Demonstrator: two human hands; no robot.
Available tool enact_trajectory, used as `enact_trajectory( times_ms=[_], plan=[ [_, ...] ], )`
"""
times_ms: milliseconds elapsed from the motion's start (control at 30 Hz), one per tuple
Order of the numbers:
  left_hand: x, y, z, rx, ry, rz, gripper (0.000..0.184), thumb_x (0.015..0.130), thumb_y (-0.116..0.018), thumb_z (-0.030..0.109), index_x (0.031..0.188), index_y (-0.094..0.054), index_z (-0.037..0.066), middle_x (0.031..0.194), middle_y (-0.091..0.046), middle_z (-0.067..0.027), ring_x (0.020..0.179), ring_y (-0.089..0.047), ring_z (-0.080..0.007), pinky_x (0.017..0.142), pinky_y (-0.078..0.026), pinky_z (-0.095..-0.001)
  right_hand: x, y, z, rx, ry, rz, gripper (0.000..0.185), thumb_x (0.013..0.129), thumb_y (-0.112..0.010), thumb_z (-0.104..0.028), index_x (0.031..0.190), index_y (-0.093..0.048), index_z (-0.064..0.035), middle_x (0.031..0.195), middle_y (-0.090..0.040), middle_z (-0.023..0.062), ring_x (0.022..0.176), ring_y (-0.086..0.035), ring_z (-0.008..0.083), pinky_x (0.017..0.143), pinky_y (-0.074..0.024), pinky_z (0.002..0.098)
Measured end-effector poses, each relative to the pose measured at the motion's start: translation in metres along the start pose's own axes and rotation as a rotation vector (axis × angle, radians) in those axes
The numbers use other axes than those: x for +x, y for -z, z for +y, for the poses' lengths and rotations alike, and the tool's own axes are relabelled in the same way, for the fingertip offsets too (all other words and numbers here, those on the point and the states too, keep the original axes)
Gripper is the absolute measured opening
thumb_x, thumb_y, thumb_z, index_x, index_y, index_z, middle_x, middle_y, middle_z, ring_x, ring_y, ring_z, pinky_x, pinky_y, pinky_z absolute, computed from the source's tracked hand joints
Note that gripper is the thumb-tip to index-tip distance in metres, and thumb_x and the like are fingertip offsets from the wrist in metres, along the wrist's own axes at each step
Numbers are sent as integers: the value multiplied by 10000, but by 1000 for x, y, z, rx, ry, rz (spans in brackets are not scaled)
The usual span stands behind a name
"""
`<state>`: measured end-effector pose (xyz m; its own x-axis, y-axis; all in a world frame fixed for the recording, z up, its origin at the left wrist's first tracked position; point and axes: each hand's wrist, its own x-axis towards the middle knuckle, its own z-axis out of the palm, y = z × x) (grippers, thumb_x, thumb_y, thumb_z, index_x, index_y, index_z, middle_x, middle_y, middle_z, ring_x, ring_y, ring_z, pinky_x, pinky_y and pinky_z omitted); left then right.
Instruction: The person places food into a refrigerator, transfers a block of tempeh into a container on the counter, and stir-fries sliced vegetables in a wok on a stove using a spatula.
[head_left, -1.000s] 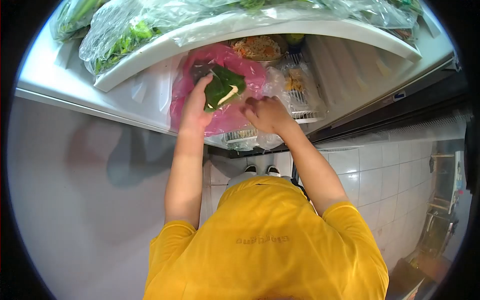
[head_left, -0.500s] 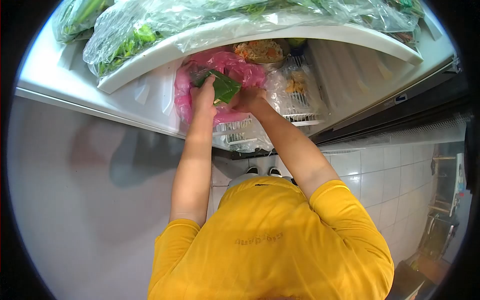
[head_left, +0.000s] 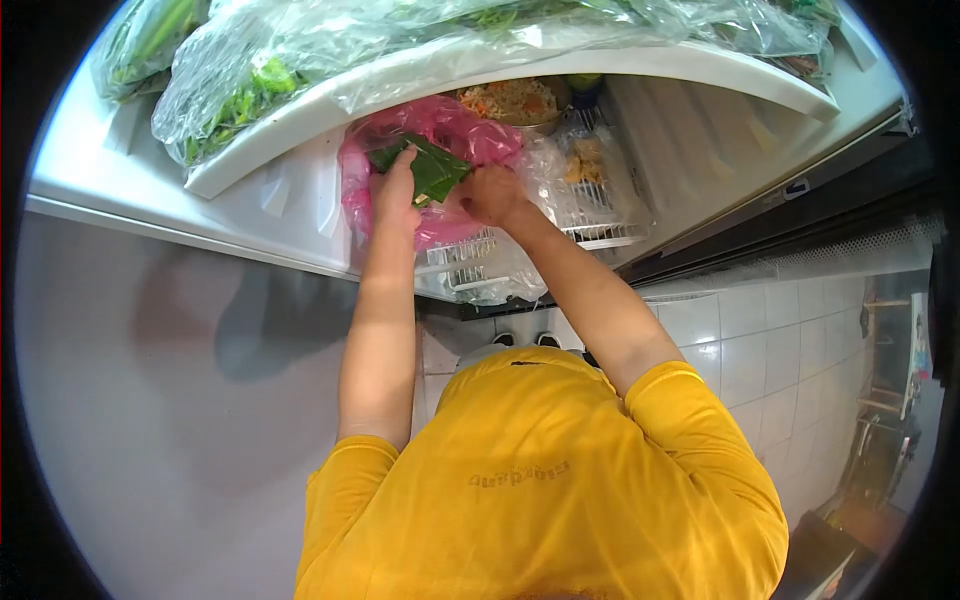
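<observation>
Since a second ago, my right hand (head_left: 493, 195) has moved left, to the right side of the pink bag (head_left: 450, 120). My left hand (head_left: 396, 190) is clamped on the green leaf (head_left: 436, 172), over the pink bag; next, my right hand curls, I cannot tell on what; farther right lies a clear plastic bag (head_left: 547, 172).

Thin, crinkled, glossy plastic is seen in the pink bag (head_left: 450, 120) and the far clear bags (head_left: 330, 50), smooth plastic in the rail (head_left: 600, 62). A smooth sheen is shown by the leaf (head_left: 437, 172), matt cloth by the shirt (head_left: 540, 500), and a gloss by the tiles (head_left: 745, 350) at right.
</observation>
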<state>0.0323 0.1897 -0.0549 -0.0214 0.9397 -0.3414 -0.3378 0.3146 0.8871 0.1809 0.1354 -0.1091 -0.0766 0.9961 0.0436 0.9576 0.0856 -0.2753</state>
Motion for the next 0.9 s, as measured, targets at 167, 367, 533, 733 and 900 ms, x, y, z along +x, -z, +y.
enact_trajectory(
  times_ms=[167, 367, 533, 733, 900],
  plan=[
    [17, -5, -12, 29, -25, 10, 442, 838, -717, 150, 1204, -548, -31, 1091, -644, -146, 839, -673, -231, 666, -558, -346, -41, 43, 4, -9, -35, 90, 307, 768, -687, -272, 958, -685, -30, 907, -682, 183, 855, -672, 318, 798, -541, 430],
    [11, -22, -7, 22, 20, -93, 585, 829, -755, 336, 1271, -528, 27, 1142, -626, -72, 1047, -591, -182, 822, -512, -376, -72, 82, 16, 132, -102, 146, 249, 774, -685, -231, 931, -694, -38, 912, -684, 181, 877, -673, 325, 788, -535, 427],
    [-38, -23, 20, 465, 94, -246, 739, 855, -668, 511, 1358, -459, 11, 1242, -579, -96, 1163, -497, -196, 1008, -338, -343, -82, 95, 58, 576, 12, 401, 188, 819, -680, -174, 959, -693, -49, 949, -689, 155, 845, -679, 300, 736, -532, 377],
    [-52, 12, 15, 709, -196, -556, 547, 853, -676, 417, 1186, -584, -8, 1116, -644, -93, 1028, -586, -204, 887, -438, -326, -116, 100, 64, 418, -608, 139, 671, 780, -718, -454, 1229, -561, 20, 1141, -639, 236, 1058, -625, 344, 919, -481, 390],
    [-87, 26, 19, 1211, -407, -449, 601, 838, -675, 397, 1214, -543, -54, 1135, -630, -226, 1056, -609, -327, 903, -463, -378, -130, 34, 55, 532, -377, -21, 912, 777, -672, -543, 1292, -388, 154, 1115, -600, 346, 1101, -586, 430, 960, -451, 426]
  ],
)
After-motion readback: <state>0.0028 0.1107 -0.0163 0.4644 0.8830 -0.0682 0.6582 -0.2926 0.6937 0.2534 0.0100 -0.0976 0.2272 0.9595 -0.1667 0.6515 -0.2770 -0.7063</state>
